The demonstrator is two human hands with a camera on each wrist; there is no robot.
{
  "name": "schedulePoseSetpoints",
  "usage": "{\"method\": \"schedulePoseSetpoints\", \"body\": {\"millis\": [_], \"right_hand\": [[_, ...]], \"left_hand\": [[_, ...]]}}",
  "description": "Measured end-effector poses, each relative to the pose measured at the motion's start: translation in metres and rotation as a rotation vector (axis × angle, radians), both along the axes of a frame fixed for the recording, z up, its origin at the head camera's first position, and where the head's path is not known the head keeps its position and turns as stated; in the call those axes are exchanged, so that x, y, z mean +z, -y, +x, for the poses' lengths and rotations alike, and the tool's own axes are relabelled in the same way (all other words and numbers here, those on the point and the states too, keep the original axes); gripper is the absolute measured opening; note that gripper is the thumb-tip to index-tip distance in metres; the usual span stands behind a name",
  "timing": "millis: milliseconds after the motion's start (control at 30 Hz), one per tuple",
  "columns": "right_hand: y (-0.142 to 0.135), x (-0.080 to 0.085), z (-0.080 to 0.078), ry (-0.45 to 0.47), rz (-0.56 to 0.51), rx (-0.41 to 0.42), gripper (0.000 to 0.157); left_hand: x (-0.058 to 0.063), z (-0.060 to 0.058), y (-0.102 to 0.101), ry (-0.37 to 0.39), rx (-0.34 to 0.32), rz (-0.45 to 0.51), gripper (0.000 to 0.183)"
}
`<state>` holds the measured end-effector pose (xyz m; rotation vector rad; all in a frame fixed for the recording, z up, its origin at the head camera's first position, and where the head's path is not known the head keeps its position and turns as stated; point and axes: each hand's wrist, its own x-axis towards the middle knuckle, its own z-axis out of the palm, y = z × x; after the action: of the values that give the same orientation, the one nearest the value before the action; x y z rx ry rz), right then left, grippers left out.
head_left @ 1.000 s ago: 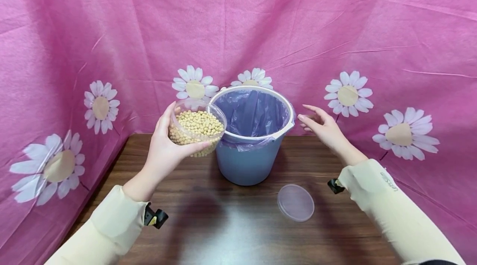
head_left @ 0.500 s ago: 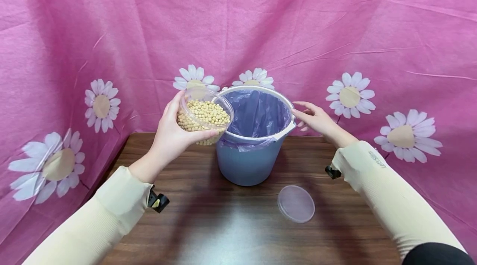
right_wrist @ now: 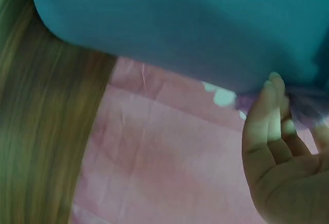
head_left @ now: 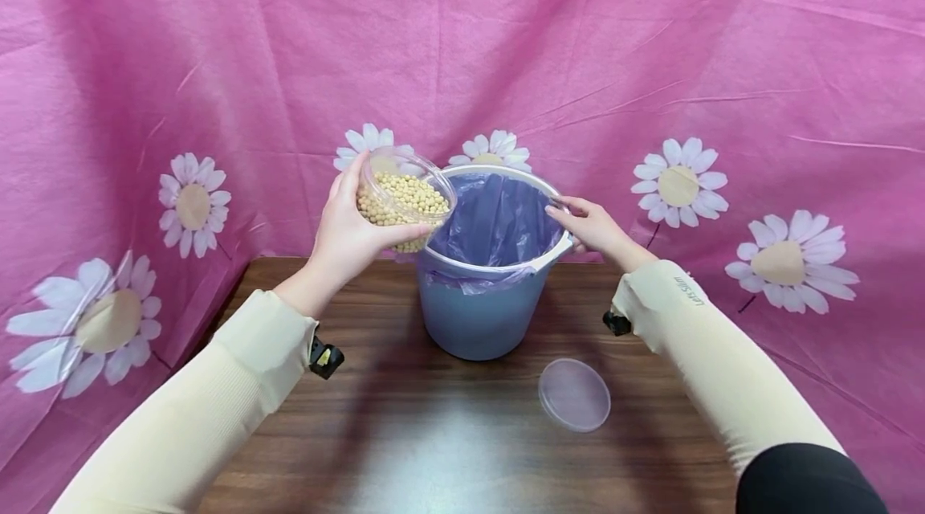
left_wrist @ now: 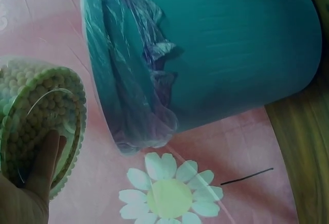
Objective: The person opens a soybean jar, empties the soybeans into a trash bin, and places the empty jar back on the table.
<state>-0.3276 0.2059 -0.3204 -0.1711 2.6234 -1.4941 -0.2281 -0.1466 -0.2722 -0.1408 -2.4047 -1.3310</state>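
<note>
My left hand [head_left: 352, 229] grips a clear round plastic jar [head_left: 390, 161] of pale yellow soybeans [head_left: 408, 197], thumb along the near side. The jar is tilted to the right, its mouth at the left rim of a blue trash bin [head_left: 477, 321]. In the left wrist view the beans [left_wrist: 36, 106] show through the jar's wall. A translucent purple bag [head_left: 495, 217] lines the bin under a white rim. My right hand [head_left: 596, 229] holds the rim's right side, thumb over the top. In the right wrist view its fingers [right_wrist: 257, 124] lie against the outside, by the bag's edge.
A clear round lid [head_left: 574, 395] lies on the brown wooden table [head_left: 347, 418], in front of the bin and to its right. Behind the table hangs a pink cloth [head_left: 325, 56] printed with white daisies.
My left hand has carried the jar up and to the right, to the bin's rim. My right hand has moved left from beside the bin and taken hold of its rim.
</note>
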Motion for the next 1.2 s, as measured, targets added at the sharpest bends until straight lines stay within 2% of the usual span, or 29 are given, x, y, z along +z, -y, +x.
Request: {"method": "schedulePoseSetpoints", "body": {"millis": [167, 400, 700, 1033, 1200], "right_hand": [[0.003, -0.006, -0.001, -0.014, -0.001, -0.055, 0.065], [0.002, -0.004, 0.0, 0.011, -0.031, -0.01, 0.069], [0.002, -0.003, 0.003, 0.009, -0.032, -0.032, 0.068], [0.0, -0.003, 0.004, 0.028, -0.045, -0.03, 0.072], [0.0, -0.003, 0.005, 0.044, -0.06, -0.027, 0.073]], "left_hand": [[-0.001, -0.013, -0.003, 0.008, 0.021, -0.029, 0.127], [-0.001, -0.026, -0.011, -0.006, 0.049, -0.043, 0.127], [-0.008, -0.041, -0.027, -0.025, 0.048, -0.075, 0.125], [-0.025, -0.059, -0.04, -0.058, -0.032, -0.044, 0.12], [-0.034, -0.063, -0.045, -0.071, -0.018, -0.086, 0.121]]}}
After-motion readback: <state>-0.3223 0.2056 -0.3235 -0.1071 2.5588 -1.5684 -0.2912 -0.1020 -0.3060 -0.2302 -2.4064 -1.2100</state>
